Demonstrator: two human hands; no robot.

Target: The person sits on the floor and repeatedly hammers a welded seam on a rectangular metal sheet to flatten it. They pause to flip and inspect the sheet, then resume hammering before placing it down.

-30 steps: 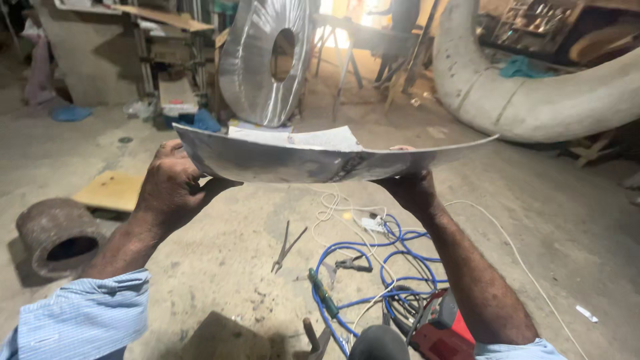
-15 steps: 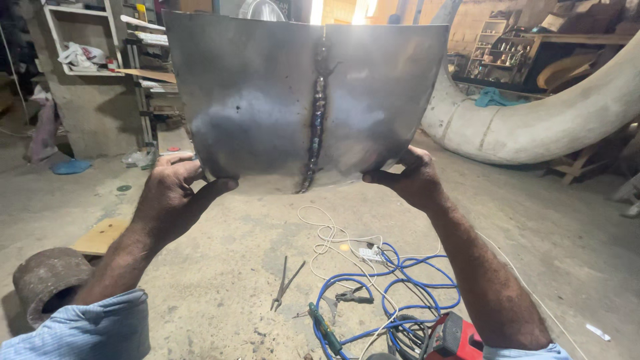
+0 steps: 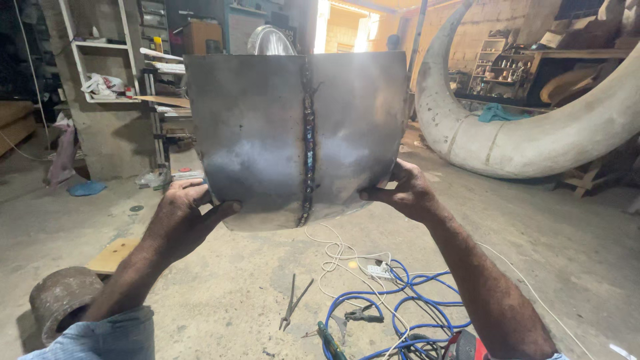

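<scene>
Concrete floor (image 3: 573,253), dusty and grey, spreads through a cluttered workshop with shelves (image 3: 100,60) behind and a big curved duct (image 3: 533,140) to the right. Blue cable (image 3: 400,313) and tongs (image 3: 293,303) lie on the floor. Held upright at chest height, the curved metal sheet (image 3: 253,133) with its dark weld seam (image 3: 309,133) sits between both grips: left hand (image 3: 183,223) pinches its lower left edge, right hand (image 3: 407,193) its lower right.

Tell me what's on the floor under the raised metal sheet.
Below the metal sheet: white cord, blue cable, tongs. Behind it, only a shiny disc's top shows; the rest is covered.
</scene>
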